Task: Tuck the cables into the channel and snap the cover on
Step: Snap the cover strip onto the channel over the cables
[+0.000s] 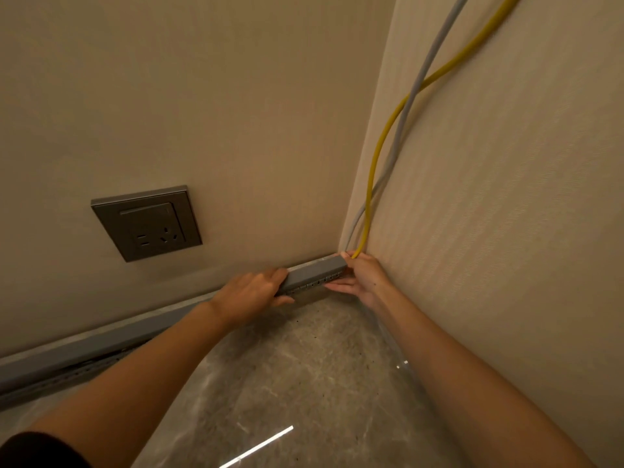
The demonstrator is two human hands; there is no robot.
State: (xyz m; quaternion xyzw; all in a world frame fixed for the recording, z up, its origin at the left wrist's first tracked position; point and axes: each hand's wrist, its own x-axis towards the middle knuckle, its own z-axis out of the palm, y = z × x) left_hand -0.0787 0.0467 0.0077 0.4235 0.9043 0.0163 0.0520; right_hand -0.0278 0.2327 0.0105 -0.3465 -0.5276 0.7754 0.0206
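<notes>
At the far corner, the cover (314, 272) lies over the channel (309, 285).
Your left hand (251, 293) wraps the cover. Your right hand (363, 276) pinches its end, where the yellow cable (374, 170) and grey cable (410, 106) drop in. If you press with either cable out of line, you'll likely nip it, or the end won't latch.

Grey wall socket (147, 223) on beige wall (202, 96); glossy marbled floor (304, 383)

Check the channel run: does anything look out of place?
Yes. The cover looks unseated: the slotted channel shows below it between left hand and right hand. Yellow cable and grey cable hang loose up the wall.
</notes>
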